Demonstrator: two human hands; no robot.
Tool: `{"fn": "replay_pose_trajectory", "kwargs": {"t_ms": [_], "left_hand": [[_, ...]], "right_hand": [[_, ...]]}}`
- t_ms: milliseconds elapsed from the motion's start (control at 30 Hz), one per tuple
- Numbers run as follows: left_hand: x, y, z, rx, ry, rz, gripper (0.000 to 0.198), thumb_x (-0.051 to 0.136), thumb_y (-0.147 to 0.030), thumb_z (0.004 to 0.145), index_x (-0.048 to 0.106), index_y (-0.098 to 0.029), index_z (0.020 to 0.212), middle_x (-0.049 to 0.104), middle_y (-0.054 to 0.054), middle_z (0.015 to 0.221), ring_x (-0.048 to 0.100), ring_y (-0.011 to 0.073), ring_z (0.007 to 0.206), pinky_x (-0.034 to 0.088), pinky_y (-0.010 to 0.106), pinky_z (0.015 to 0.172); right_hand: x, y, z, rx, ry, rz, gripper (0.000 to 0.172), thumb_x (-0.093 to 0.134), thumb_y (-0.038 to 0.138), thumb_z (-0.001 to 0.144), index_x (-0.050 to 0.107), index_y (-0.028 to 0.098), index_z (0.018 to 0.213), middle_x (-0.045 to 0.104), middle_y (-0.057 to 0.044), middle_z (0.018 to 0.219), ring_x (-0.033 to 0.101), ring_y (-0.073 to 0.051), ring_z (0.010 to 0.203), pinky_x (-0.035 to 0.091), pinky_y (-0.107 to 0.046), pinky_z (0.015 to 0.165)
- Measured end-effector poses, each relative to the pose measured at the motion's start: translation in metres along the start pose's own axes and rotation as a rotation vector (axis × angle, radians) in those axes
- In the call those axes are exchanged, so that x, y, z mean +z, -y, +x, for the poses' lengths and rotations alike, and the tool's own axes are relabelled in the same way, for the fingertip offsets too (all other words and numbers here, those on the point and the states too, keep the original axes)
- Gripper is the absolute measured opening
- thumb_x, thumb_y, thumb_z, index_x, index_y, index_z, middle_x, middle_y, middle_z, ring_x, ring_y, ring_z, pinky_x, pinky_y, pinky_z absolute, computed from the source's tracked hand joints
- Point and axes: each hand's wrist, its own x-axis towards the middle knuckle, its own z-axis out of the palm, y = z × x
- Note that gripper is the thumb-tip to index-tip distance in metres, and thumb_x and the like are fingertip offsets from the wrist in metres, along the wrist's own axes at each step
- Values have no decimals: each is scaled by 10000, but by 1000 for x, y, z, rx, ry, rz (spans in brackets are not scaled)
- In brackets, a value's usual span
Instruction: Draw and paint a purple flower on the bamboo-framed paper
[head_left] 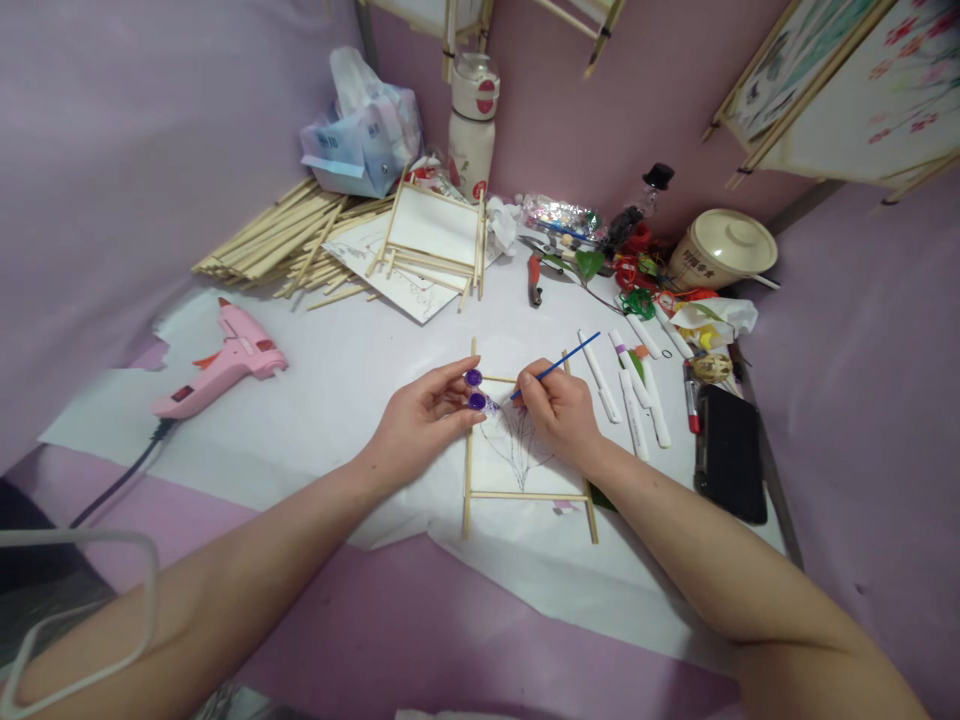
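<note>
My left hand (429, 410) pinches a small paint pot (476, 401) of purple paint, its round purple lid (473, 377) just above it, over the left side of a stick-framed picture (499, 470). Faint line drawing, like a plant with stems, shows on the white sheet, with some purple near the top. In my right hand (559, 408) is a thin blue paintbrush (568, 357), gripped like a pen. Its handle slants up to the right, and its tip points down at the sheet's upper part. Fingers partly cover that area.
A pink glue gun (225, 360) lies at left, its cord trailing off. Behind are wooden sticks (277, 240), tissues (364, 135), a small framed sheet (435, 230) and a bottle (472, 130). White markers (600, 375), a black phone-like object (731, 455) and a lidded bowl (720, 250) stand right.
</note>
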Motion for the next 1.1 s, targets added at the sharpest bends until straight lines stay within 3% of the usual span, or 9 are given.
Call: {"fn": "replay_pose_trajectory", "kwargs": {"t_ms": [367,1100], "left_hand": [[0,-1,0,-1,-2,12,586,766,-209,711,610,-200,1276,650,64,1041,619,191,983,522,394,937],[0,-1,0,-9,-4,-6,585,770,-207,704,615,-194,1268,646,62,1038,622,187,974,523,395,944]], "right_hand": [[-1,2,0,42,65,50,247,456,258,940,555,212,718,634,2,645,588,-129,607,441,-256,581],[-1,1,0,-6,1,2,289,444,263,948,547,210,684,635,-14,697,578,-130,617,442,-273,598]]}}
